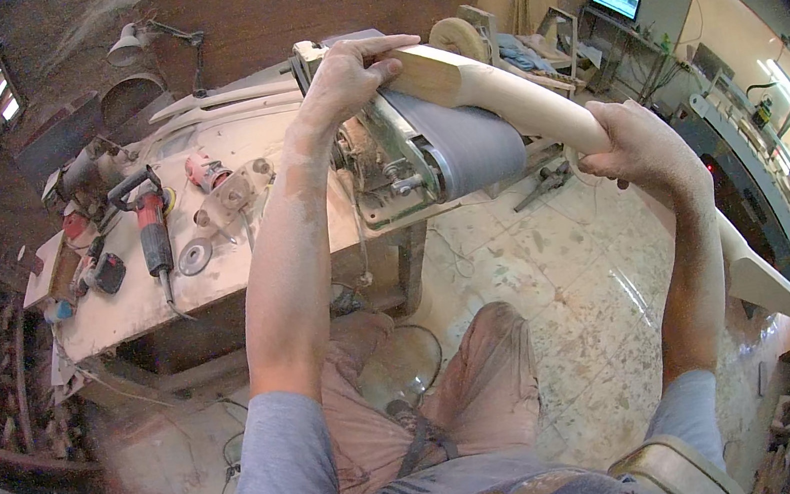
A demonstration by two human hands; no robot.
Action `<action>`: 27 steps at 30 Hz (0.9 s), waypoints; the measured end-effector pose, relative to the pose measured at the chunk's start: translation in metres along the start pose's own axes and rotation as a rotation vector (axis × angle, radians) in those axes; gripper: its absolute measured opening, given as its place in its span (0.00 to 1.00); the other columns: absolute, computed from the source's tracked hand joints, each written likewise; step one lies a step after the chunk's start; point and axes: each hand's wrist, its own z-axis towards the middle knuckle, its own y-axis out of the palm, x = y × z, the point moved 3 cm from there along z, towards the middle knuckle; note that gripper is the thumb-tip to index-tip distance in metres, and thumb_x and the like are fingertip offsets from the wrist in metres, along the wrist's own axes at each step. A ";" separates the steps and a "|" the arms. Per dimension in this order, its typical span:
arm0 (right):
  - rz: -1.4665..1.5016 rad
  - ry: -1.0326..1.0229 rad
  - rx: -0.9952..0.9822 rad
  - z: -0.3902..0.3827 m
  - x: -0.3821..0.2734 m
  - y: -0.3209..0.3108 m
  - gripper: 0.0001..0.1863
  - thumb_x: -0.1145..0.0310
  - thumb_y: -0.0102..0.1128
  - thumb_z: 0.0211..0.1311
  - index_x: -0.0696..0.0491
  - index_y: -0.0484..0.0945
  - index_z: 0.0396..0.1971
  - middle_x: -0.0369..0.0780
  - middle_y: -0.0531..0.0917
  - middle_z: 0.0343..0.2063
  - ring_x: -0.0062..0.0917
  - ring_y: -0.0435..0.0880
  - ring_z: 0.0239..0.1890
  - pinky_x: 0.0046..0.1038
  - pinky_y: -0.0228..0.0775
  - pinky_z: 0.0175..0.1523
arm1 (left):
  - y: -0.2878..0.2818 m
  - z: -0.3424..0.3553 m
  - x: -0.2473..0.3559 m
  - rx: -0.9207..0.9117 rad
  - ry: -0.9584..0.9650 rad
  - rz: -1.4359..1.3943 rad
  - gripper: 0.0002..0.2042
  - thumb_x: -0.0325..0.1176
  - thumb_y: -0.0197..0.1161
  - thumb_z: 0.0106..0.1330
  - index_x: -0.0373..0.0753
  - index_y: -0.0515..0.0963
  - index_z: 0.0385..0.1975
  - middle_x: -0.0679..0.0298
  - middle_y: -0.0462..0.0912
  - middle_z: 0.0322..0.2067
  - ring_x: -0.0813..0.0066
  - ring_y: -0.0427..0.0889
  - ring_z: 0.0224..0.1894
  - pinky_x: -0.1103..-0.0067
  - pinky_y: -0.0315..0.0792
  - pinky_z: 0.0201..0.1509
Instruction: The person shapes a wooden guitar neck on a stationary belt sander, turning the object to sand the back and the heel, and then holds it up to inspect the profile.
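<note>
A long, curved piece of pale wood (pixel 520 96) slants from the belt sander down to the right, and I hold it with both hands. My left hand (pixel 349 77) presses on its squared upper end, fingers stretched over the top and thumb on the near side. Around its rounded middle wraps my right hand (pixel 638 144). Beyond that hand, the wood passes behind my right forearm and shows again as a wide, flat end. Under the upper part lies the sander's grey abrasive belt (pixel 471 140); the exact contact is hidden. I cannot tell whether the belt is running.
Left of the sander, a dusty workbench (pixel 133 319) carries a red-and-black power tool (pixel 151 221), a round disc (pixel 195 256) and other power tools. A desk lamp (pixel 125 50) stands behind. A monitor (pixel 616 0) glows at the back right. Cables lie on the tiled floor (pixel 563 294) around my legs.
</note>
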 end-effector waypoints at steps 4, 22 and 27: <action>0.015 -0.015 -0.007 -0.004 0.008 -0.004 0.17 0.67 0.69 0.52 0.58 0.80 0.40 0.43 0.84 0.23 0.26 0.84 0.19 0.28 0.79 0.27 | 0.005 0.001 0.006 0.003 -0.013 -0.006 0.19 0.19 0.59 0.68 0.45 0.83 0.56 0.63 0.85 0.52 0.71 0.79 0.56 0.77 0.70 0.64; -0.049 -0.159 0.034 0.006 0.025 -0.004 0.17 0.65 0.65 0.50 0.62 0.79 0.37 0.45 0.83 0.23 0.30 0.84 0.21 0.33 0.77 0.27 | 0.002 -0.005 0.010 0.037 -0.002 -0.054 0.14 0.36 0.61 0.73 0.43 0.83 0.54 0.62 0.85 0.52 0.72 0.80 0.54 0.76 0.72 0.60; -0.001 -0.128 0.013 0.011 0.015 0.000 0.17 0.65 0.66 0.50 0.62 0.79 0.36 0.48 0.83 0.25 0.34 0.85 0.22 0.34 0.80 0.32 | -0.003 -0.005 0.000 0.100 0.029 -0.040 0.12 0.38 0.61 0.74 0.44 0.85 0.52 0.65 0.87 0.46 0.74 0.82 0.45 0.76 0.76 0.52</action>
